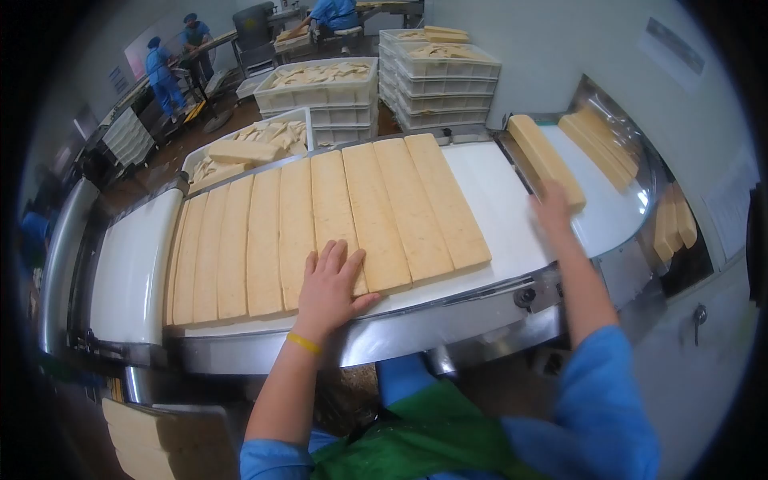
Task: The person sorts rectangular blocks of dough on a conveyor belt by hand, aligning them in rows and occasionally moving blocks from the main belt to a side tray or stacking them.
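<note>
Long pale-yellow slabs (pixel 292 224), looking like loaves or blocks of cake, lie side by side on a white conveyor belt (pixel 496 208). My left hand (pixel 326 284), with a yellow band on its wrist, rests flat on the near ends of the middle slabs, fingers spread. To the right, my right hand (pixel 552 210) is blurred around the near end of a thicker single slab (pixel 544 156). That slab sits apart from the row, at the gap between the belt and a second white surface (pixel 608 204). The fingertips of my right hand are partly hidden.
More slabs (pixel 600 148) lie at the far right. Behind the belt stand a crate (pixel 308 128) of broken pieces and stacked white crates (pixel 448 84). A metal rail (pixel 368 348) runs along the near side. People in blue (pixel 162 76) are at the back.
</note>
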Available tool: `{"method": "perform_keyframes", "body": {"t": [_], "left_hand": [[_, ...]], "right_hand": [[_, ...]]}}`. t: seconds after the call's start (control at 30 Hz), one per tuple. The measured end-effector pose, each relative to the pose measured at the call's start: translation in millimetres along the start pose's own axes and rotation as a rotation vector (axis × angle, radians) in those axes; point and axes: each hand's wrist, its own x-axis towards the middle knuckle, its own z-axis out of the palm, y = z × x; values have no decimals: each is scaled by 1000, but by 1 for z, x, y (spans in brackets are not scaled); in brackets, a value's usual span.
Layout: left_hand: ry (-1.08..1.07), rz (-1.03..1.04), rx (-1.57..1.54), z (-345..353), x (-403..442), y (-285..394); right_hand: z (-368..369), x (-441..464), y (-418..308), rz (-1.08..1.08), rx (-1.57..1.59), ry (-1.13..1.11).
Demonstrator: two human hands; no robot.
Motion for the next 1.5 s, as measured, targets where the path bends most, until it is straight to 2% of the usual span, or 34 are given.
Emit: {"method": "perform_keyframes", "body": {"t": [0.03, 0.1, 0.3, 0.4, 0.5, 0.53, 0.6, 0.67, 0.83, 0.9, 0.97, 1.07, 1.13, 1.23, 1.4, 1.5], "left_hand": [[-9, 1, -13, -2, 1, -1], [-12, 0, -29, -4, 2, -3], [13, -9, -39, -3, -3, -8], [10, -7, -26, -5, -3, -9], [7, -10, -17, -6, -4, -12], [11, -8, -16, -4, -5, -13], [17, -5, -15, -4, -7, -14], [27, -11, -17, -4, -9, -15], [18, -17, -10, -4, -12, -20], [11, -7, -26, -7, -14, -23], [9, 16, -60, -13, -19, -27], [117, -37, -391, -23, -44, -24], [141, -11, -444, -38, -68, -13], [108, 18, -443, -54, -107, 5], [37, -61, -438, -73, -165, 16], [103, -112, -448, -80, -190, 12]], "right_hand": [[-15, 14, 14, 191, -266, -97], [-2, 17, 78, 321, -343, -64], [-30, 8, 89, 506, 121, -355], [-41, 11, 139, 1052, 735, -425], [-33, -1, 114, 619, 625, -153], [-33, -9, 97, 461, 542, -300], [-38, -23, 37, 197, -121, -318], [-30, -36, 0, 239, -110, -363], [-18, -65, -86, -127, 250, -306], [-27, -67, -142, -62, 196, -310], [-30, -66, -157, -64, 187, -258], [-31, -72, -160, -208, 285, -118], [-68, -79, -194, -351, 426, -49], [-102, -96, -247, -473, 760, -64], [-125, -113, -307, -555, 973, -171], [-126, -123, -326, -532, 1018, -294]]}}
